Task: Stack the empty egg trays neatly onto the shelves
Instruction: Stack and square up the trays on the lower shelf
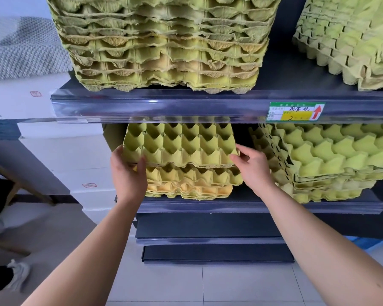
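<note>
Two bare hands grip one green egg tray point(179, 144) at its near corners, holding it on top of a short pile of yellow-green trays point(190, 184) on the middle shelf point(241, 207). The left hand point(128, 171) pinches the tray's near-left corner, thumb on top and fingers curled underneath. The right hand point(253, 167) pinches the near-right corner, its fingers lying along the tray's edge. The tray is tilted slightly, its near edge resting on the pile. Just to the right on the same shelf sits another pile of trays point(327, 160), set at an angle. On the upper shelf point(164, 106) stands a tall stack of trays point(164, 43), with a further stack point(349, 38) at the right. A green and yellow price label point(295, 111) with a red arrow is fixed to the upper shelf's front rail. White boxes point(60, 151) are piled at the left.
</note>
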`<state>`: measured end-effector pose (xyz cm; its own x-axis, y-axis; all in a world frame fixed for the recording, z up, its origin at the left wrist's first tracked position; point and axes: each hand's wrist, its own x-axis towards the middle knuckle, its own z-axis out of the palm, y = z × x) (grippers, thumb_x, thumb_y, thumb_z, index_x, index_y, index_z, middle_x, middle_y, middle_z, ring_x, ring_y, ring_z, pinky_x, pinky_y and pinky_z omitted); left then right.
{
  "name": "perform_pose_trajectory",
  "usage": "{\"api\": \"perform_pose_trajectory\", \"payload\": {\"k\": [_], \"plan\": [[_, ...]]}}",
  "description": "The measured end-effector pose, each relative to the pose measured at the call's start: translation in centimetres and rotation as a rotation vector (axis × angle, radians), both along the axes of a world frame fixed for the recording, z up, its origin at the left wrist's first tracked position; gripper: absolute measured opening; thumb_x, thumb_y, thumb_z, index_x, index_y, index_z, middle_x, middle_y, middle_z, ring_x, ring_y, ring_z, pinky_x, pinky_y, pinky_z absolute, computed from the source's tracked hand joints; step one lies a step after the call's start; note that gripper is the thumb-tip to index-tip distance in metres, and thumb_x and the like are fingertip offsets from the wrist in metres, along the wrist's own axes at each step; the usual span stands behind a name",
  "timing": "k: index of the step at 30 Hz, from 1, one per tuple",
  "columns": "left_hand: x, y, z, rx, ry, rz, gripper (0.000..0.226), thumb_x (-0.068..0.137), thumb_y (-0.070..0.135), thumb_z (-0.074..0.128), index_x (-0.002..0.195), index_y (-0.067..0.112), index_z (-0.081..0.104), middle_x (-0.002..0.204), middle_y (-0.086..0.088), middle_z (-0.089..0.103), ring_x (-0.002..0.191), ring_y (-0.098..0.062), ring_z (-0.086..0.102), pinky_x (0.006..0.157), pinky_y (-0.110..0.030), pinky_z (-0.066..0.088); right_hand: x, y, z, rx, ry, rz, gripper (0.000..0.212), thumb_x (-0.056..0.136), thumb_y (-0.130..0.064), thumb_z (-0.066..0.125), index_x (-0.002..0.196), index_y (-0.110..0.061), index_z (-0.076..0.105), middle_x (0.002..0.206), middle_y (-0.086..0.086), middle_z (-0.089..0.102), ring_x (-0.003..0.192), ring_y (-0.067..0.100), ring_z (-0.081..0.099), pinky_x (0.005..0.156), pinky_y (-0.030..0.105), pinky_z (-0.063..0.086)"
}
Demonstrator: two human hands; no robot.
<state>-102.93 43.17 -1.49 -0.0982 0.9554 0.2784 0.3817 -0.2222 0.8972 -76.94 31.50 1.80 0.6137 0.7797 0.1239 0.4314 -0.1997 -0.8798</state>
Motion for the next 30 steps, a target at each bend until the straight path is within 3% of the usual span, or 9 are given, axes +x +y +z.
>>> {"api": "perform_pose_trajectory", "payload": {"k": [4, 8, 11, 15, 19, 23, 25, 27, 30], "plan": [[0.8, -0.6, 0.2, 0.011, 0.014, -0.024, 0.051, 0.092, 0.024, 0.065, 0.134, 0.005, 0.042, 0.127, -0.013, 0.053, 0.098, -0.026, 0.059, 0.088, -0.043, 0.051, 0.8, -0.4, -0.9, -0.001, 0.009, -0.025, 0.040, 0.091, -0.017, 0.064, 0.131, -0.012, 0.058, 0.057, -0.008, 0.044, 0.038, 0.004, 0.036, 0.042, 0.010, 0.030], [2.1, -1.8, -0.1, -0.016, 0.077, -0.026, 0.052, 0.092, 0.025, 0.065, 0.135, 0.006, 0.043, 0.130, -0.010, 0.052, 0.107, -0.026, 0.055, 0.087, -0.031, 0.043, 2.4, -1.2, -2.1, -0.058, -0.057, -0.042, 0.040, 0.092, -0.022, 0.063, 0.131, -0.016, 0.058, 0.067, -0.010, 0.042, 0.049, 0.004, 0.040, 0.050, 0.013, 0.032], [2.5, -2.0, -1.2, -0.067, 0.163, -0.037, 0.051, 0.092, 0.029, 0.065, 0.133, 0.008, 0.043, 0.129, -0.010, 0.053, 0.115, -0.031, 0.053, 0.091, -0.042, 0.045, 2.8, -1.2, -3.1, -0.106, -0.098, -0.061, 0.040, 0.093, -0.021, 0.061, 0.132, -0.015, 0.057, 0.066, -0.003, 0.050, 0.054, 0.008, 0.043, 0.053, 0.018, 0.035], [2.7, -1.9, -2.2, -0.137, 0.289, -0.068, 0.055, 0.091, 0.027, 0.066, 0.134, 0.002, 0.041, 0.129, -0.018, 0.053, 0.118, -0.037, 0.050, 0.095, -0.044, 0.042, 2.6, -1.3, -4.1, -0.232, -0.125, -0.061, 0.041, 0.097, -0.020, 0.053, 0.137, -0.012, 0.051, 0.098, 0.018, 0.064, 0.075, 0.022, 0.057, 0.064, 0.026, 0.041], [2.4, -1.5, -2.5, -0.223, 0.307, -0.054, 0.061, 0.090, 0.028, 0.066, 0.136, 0.001, 0.037, 0.142, -0.020, 0.035, 0.111, -0.042, 0.053, 0.096, -0.045, 0.043, 2.4, -0.9, -5.1, -0.293, -0.099, -0.039, 0.039, 0.097, -0.025, 0.052, 0.134, -0.013, 0.048, 0.099, 0.008, 0.059, 0.067, 0.014, 0.054, 0.056, 0.027, 0.043], [2.2, -1.1, -2.6, -0.244, 0.325, -0.062, 0.059, 0.088, 0.031, 0.066, 0.133, 0.004, 0.039, 0.127, -0.018, 0.056, 0.114, -0.041, 0.053, 0.093, -0.049, 0.045, 2.2, -0.5, -5.5, -0.291, 0.023, -0.070, 0.039, 0.096, -0.024, 0.053, 0.133, -0.015, 0.042, 0.092, 0.002, 0.055, 0.074, 0.017, 0.058, 0.066, 0.033, 0.049], [2.2, -1.0, -2.3, -0.240, 0.301, -0.042, 0.055, 0.088, 0.031, 0.066, 0.131, 0.007, 0.041, 0.121, -0.016, 0.061, 0.110, -0.040, 0.055, 0.089, -0.048, 0.048, 1.9, -0.3, -5.4, -0.244, 0.021, -0.078, 0.039, 0.096, -0.024, 0.054, 0.132, -0.016, 0.043, 0.103, 0.006, 0.058, 0.078, 0.017, 0.057, 0.065, 0.029, 0.044], [2.3, -0.8, -2.0, -0.230, 0.272, -0.027, 0.052, 0.089, 0.029, 0.065, 0.130, 0.008, 0.042, 0.117, -0.015, 0.063, 0.107, -0.039, 0.056, 0.083, -0.042, 0.047, 1.9, -0.2, -5.1, -0.173, 0.010, -0.080, 0.037, 0.095, -0.024, 0.056, 0.130, -0.017, 0.046, 0.114, 0.006, 0.057, 0.089, 0.019, 0.058, 0.073, 0.027, 0.042], [2.1, -0.9, -1.3, -0.222, 0.195, -0.021, 0.049, 0.091, 0.024, 0.065, 0.132, 0.008, 0.043, 0.118, -0.011, 0.063, 0.106, -0.034, 0.058, 0.076, -0.031, 0.038, 1.8, -0.2, -4.3, -0.083, 0.001, -0.072, 0.035, 0.093, -0.023, 0.059, 0.127, -0.018, 0.050, 0.113, 0.006, 0.059, 0.094, 0.019, 0.059, 0.079, 0.029, 0.045]]}}
